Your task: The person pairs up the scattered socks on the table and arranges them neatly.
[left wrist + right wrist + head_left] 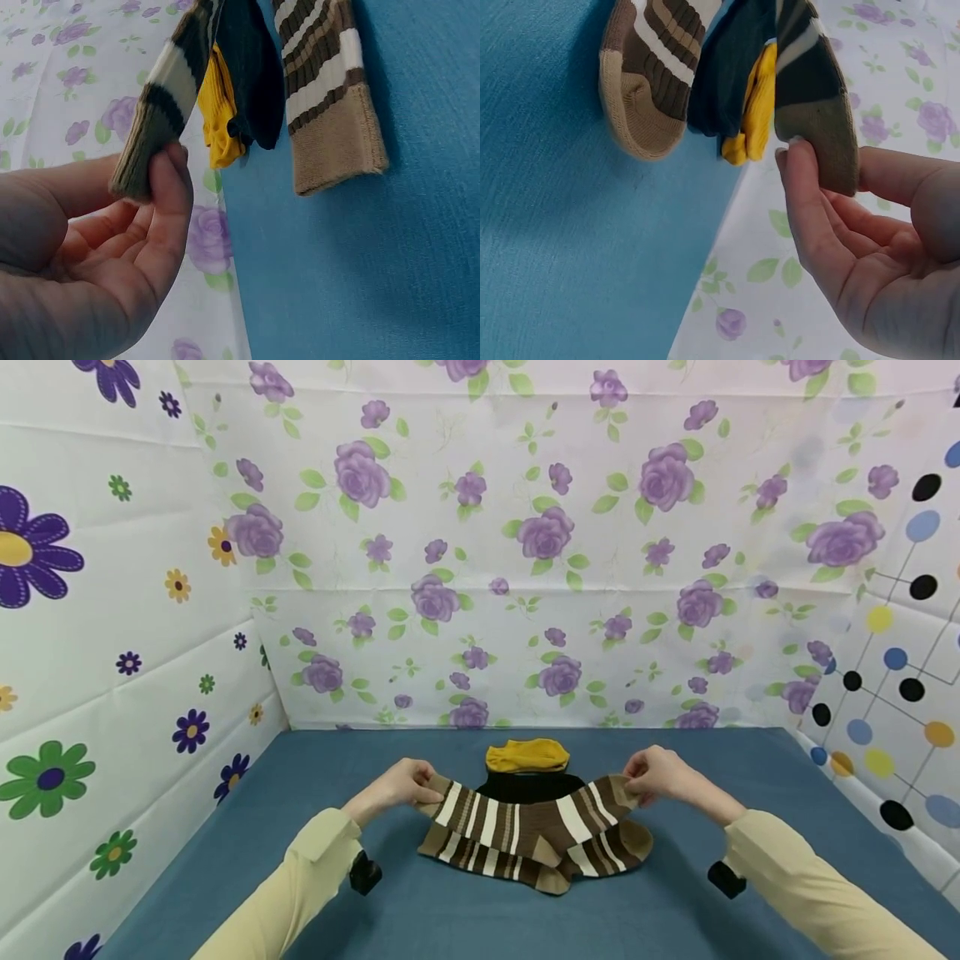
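Note:
A brown, white and tan striped sock (525, 825) is stretched between my two hands. My left hand (405, 783) pinches its ribbed tan cuff between thumb and fingers, seen close in the left wrist view. At the other end, the tan toe is pinched by my right hand (662, 774). The sock's middle sags, with the tan heel pointing down. Below it a matching striped sock (636, 843) lies flat on the blue table, partly hidden by the raised one. Its cuff is on the left and its toe on the right.
Behind the striped socks lies a folded black sock-like bundle (525, 787), partly covered in the head view. Farther back is a yellow bundle (528, 755), apparently folded socks. The blue tabletop (450, 927) meets a flowered cloth wall (510, 635) at the back, with patterned sheets at both sides.

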{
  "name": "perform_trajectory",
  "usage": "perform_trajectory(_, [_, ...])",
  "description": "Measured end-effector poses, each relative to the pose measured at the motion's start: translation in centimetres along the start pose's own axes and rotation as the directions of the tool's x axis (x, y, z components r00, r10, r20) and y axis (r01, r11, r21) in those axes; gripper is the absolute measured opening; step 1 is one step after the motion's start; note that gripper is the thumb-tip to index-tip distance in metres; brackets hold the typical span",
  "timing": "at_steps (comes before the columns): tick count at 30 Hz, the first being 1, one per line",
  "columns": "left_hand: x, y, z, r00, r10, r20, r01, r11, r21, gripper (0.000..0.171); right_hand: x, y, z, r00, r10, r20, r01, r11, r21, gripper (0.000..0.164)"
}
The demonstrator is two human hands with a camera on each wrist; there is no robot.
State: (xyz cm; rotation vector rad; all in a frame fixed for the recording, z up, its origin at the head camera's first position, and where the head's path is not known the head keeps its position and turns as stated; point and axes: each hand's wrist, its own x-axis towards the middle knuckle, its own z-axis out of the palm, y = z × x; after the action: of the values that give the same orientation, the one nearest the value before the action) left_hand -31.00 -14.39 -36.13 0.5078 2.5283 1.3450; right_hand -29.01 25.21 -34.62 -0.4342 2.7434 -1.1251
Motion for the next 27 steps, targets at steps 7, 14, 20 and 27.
perform_trajectory(7, [-0.5,-0.3,0.1,0.995,0.042,0.09,-0.04,0.999,-0.018,0.014,-0.3,0.0,-0.1,0.997,0.036,0.069,-0.036,0.999,0.0,0.004])
perform_trajectory(14, [-0.4,-0.6,0.3,0.99,0.04,0.132,-0.04,0.999,-0.009,0.012,-0.8,-0.1,-0.3,0.993,0.064,0.103,-0.062,0.998,-0.015,0.005])
perform_trajectory(20, [-0.6,-0.9,0.7,0.979,0.06,0.192,-0.057,0.998,-0.022,0.012,-0.9,0.2,0.0,0.989,0.08,0.12,-0.074,0.996,-0.051,0.005])
perform_trajectory(27, [-0.9,-1.4,1.1,0.972,0.066,0.227,-0.06,0.998,-0.033,0.013,-1.1,0.4,0.5,0.982,0.138,0.13,-0.131,0.99,-0.06,0.006])
